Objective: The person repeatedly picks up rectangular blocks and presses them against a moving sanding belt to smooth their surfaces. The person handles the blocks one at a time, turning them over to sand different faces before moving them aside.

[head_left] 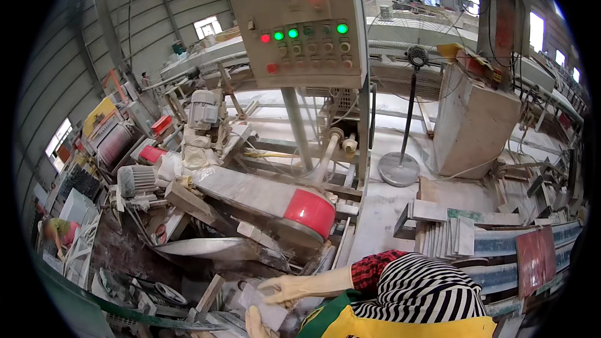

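At the bottom of the head view, a pale flat stone tile [270, 317] lies tilted between my hands. My right hand [287, 288], in a long cream glove, comes in from the right with its fingers bent over the tile's upper edge. Against the tile's lower left side is my left hand [256, 324], in the same kind of glove; the frame's lower edge cuts off much of it. Both hands look closed on the tile. Just beyond them stands a belt machine with a long guard [250, 189] and a red rounded end cover [311, 213].
A control cabinet [300, 37] with lit buttons rises ahead. Stacked tiles [452, 238] lie right, by blue-edged rails [494, 243]. A round-based stand [399, 169] and a large block-shaped housing [472, 125] stand beyond. Another person [61, 233] bends at far left.
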Motion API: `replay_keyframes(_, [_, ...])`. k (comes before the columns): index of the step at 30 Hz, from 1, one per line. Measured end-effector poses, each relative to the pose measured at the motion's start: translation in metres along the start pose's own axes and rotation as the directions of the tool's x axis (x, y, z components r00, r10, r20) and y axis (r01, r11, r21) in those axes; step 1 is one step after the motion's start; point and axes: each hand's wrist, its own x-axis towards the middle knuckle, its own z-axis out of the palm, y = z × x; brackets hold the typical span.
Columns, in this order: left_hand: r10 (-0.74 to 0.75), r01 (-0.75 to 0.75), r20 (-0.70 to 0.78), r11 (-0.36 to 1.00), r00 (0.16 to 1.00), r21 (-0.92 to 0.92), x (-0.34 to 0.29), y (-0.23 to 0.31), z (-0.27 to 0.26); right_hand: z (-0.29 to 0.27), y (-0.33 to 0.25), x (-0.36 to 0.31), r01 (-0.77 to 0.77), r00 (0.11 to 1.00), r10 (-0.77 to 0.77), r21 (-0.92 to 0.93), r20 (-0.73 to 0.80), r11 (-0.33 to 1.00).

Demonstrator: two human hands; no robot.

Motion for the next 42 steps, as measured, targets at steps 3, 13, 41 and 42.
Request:
replay_keyframes(3, [0.303,-0.318,0.103,0.924,0.948,0.213,0.000,0.001,-0.004,0.008,0.015,-0.013,-0.057,0.986,0.021,0.217,0.165,0.975])
replay_keyframes(13, [0.277,-0.466,0.395,0.698,0.876,0.544,0.025,0.012,0.002,-0.012,0.008,-0.023,-0.020,0.947,-0.203,0.681,0.247,0.732])
replay_keyframes(41, [-0.132,0.174,-0.310,0.979,0.941,0.110,-0.026,-0.015,-0.057,-0.182,0.122,0.094,0.309,0.368,0.098,0.221,-0.925,0.925])
replay_keyframes(42, [-0.126,0.174,-0.316,0.976,0.940,0.129,-0.029,-0.013,-0.054,-0.193,0.126,0.100,0.141,0.357,0.163,0.226,-0.920,0.964])
